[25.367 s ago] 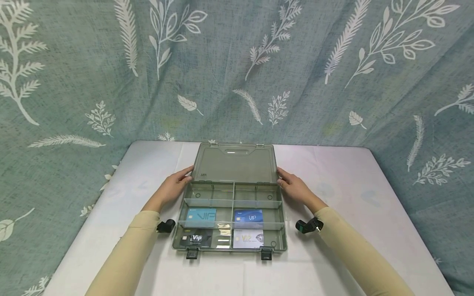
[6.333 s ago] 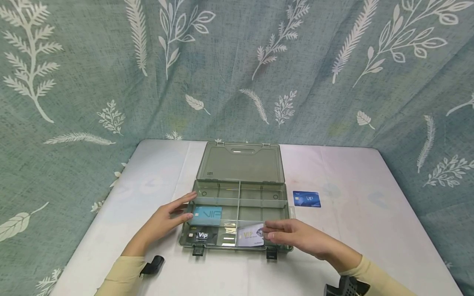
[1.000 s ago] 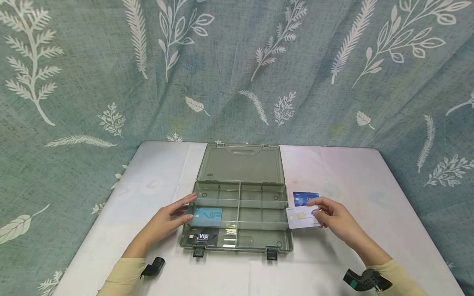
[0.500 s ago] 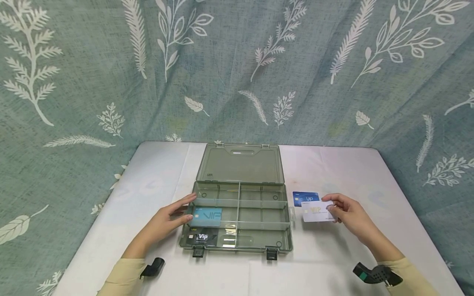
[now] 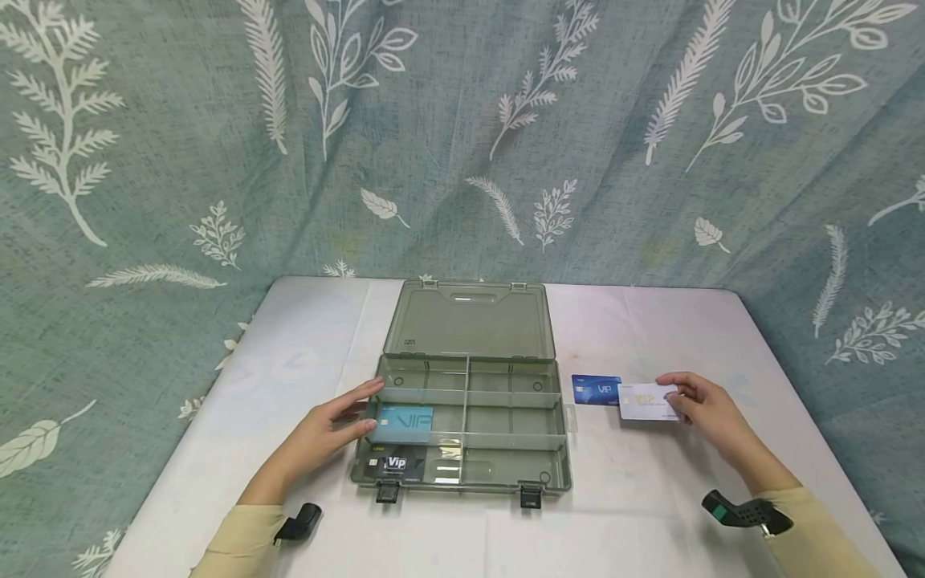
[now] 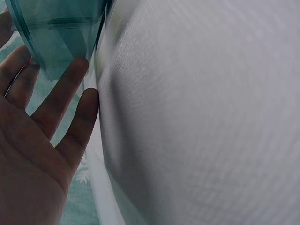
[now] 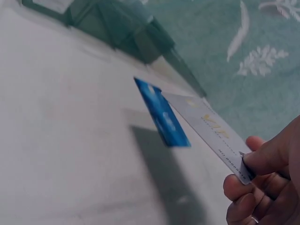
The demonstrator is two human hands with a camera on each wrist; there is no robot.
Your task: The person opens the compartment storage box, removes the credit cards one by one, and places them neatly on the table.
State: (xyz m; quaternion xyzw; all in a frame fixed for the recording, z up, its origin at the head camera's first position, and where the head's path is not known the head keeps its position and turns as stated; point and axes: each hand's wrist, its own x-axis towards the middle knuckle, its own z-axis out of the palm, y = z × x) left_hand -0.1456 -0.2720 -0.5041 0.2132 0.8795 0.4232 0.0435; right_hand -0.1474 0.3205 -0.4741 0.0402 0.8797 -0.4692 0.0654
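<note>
Cards: one white (image 5: 645, 400), pinched; three others.

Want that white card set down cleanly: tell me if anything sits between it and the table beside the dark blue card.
Nothing visible does. The right hand holds the white card right of the dark blue card; bare table lies beneath.

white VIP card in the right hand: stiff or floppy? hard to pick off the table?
Likely stiff: pinched at one end by the right hand, the white VIP card juts out straight without sagging. Probably light, since fingertips alone carry it. Lying flat like the blue VIP card on the table, it may be awkward to lift.
</note>
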